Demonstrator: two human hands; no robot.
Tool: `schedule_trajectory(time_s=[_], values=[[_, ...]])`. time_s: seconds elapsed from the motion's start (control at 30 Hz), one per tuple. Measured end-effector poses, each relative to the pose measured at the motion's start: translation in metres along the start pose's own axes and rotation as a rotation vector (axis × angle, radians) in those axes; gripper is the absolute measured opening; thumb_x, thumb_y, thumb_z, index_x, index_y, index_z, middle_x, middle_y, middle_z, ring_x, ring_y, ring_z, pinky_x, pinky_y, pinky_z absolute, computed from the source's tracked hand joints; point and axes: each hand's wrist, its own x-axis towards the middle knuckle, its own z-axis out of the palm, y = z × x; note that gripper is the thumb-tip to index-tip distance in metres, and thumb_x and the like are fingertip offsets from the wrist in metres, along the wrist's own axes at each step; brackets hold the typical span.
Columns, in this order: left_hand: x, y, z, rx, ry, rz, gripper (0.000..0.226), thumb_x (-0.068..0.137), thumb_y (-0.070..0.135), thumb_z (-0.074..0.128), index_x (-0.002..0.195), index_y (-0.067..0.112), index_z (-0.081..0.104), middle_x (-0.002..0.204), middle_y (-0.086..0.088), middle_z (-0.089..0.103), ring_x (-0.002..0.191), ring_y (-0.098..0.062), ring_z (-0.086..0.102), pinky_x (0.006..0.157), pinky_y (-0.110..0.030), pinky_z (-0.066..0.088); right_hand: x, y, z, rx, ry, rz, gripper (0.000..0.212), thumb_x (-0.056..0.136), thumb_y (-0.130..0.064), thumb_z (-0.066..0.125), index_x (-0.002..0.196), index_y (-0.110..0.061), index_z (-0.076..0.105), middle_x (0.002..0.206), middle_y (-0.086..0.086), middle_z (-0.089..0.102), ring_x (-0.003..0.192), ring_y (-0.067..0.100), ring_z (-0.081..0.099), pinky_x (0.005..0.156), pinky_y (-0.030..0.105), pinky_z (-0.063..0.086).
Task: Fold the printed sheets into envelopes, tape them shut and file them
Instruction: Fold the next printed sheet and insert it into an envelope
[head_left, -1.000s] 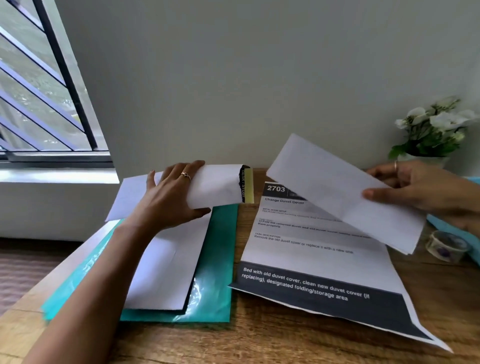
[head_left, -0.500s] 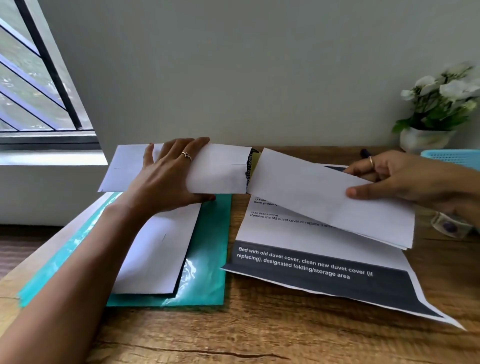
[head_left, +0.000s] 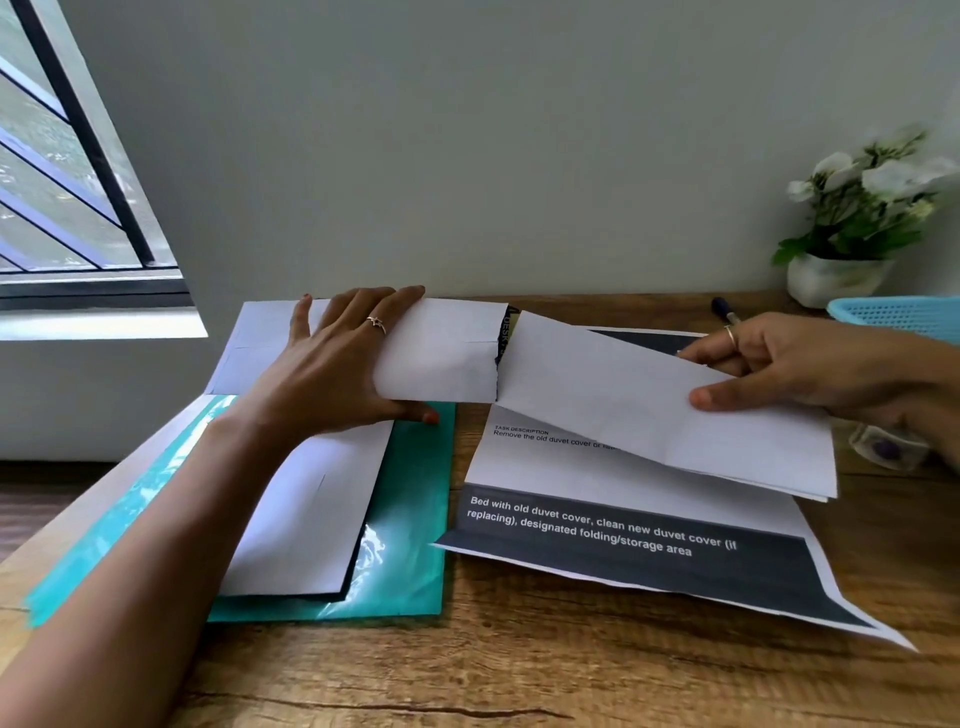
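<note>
While hands (head_left: 332, 369) hold paper, pen (head_left: 724, 313) lies beyond.

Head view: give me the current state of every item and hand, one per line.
left hand: gripping the paper envelope, open end facing right
right hand: pinching the folded sheet, its tip at the envelope mouth
printed sheet: unfolded, flat on the desk
teal folder: flat, with a white sheet on it
pen: lying by the wall
tape roll: lying flat, partly hidden
</note>
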Motion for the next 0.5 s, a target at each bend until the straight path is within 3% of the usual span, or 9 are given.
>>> schedule_trajectory(time_s=[0.23,0.33,0.5], values=[[-0.001,0.011,-0.001,-0.043,-0.020,0.089,0.110,0.049,0.086,0.048,0.145,0.040,0.017,0.144,0.013,0.031,0.134,-0.012,0.019,0.112,-0.056,0.006,-0.002,-0.006,0.005,-0.088,-0.003,0.036,0.039,0.071,-0.017,0.067,0.108,-0.023,0.060,0.091,0.001,0.075,0.071,0.015,0.071,0.055,0.021,0.055],[0.000,0.014,-0.001,-0.025,-0.020,0.114,0.107,0.053,0.086,0.046,0.145,0.038,0.019,0.146,0.014,0.031,0.135,-0.012,0.019,0.113,-0.055,0.007,-0.002,-0.010,0.008,-0.037,0.019,0.013,0.035,0.072,-0.015,0.067,0.106,-0.021,0.062,0.087,0.006,0.075,0.062,0.013,0.070,0.048,0.019,0.052],[-0.001,0.034,0.000,0.019,0.010,0.246,0.097,0.064,0.082,0.040,0.145,0.032,0.024,0.143,0.010,0.037,0.133,-0.011,0.026,0.113,-0.058,0.008,0.005,-0.011,0.020,-0.007,0.085,-0.012,0.048,0.062,-0.026,0.072,0.108,-0.016,0.062,0.083,0.013,0.074,0.058,0.014,0.067,0.047,0.020,0.051]])
